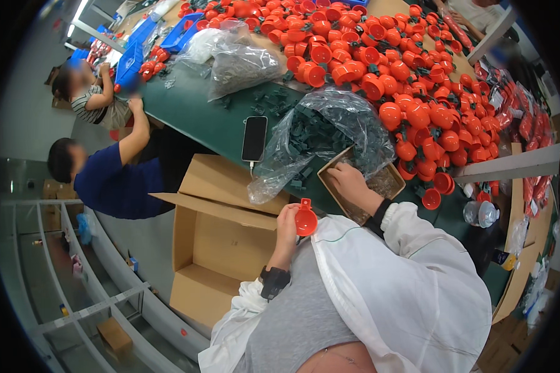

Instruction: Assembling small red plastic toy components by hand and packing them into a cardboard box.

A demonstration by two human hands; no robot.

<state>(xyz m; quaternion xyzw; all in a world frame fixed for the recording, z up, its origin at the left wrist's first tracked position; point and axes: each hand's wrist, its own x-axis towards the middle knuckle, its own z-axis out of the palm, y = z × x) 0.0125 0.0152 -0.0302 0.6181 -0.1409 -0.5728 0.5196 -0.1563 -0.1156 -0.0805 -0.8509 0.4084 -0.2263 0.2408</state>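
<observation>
My left hand (285,233) is closed on a red plastic cup-shaped part (305,221), its hollow side facing up and its small tab pointing away from me. My right hand (350,184) reaches into a small cardboard box (397,178) of tiny brownish metal-looking pieces (383,184). Its fingers are bent together near the box's left side, and I cannot make out what they hold. Just beyond the box lies an open clear plastic bag (361,115) full of dark green plastic clips (317,133).
A large heap of red cup parts (373,53) covers the far right of the green table (186,105). A phone (254,139) on a cable lies left of the bag. Below the table edge stands an open carton (224,239). Two people (115,180) (93,93) sit at the left.
</observation>
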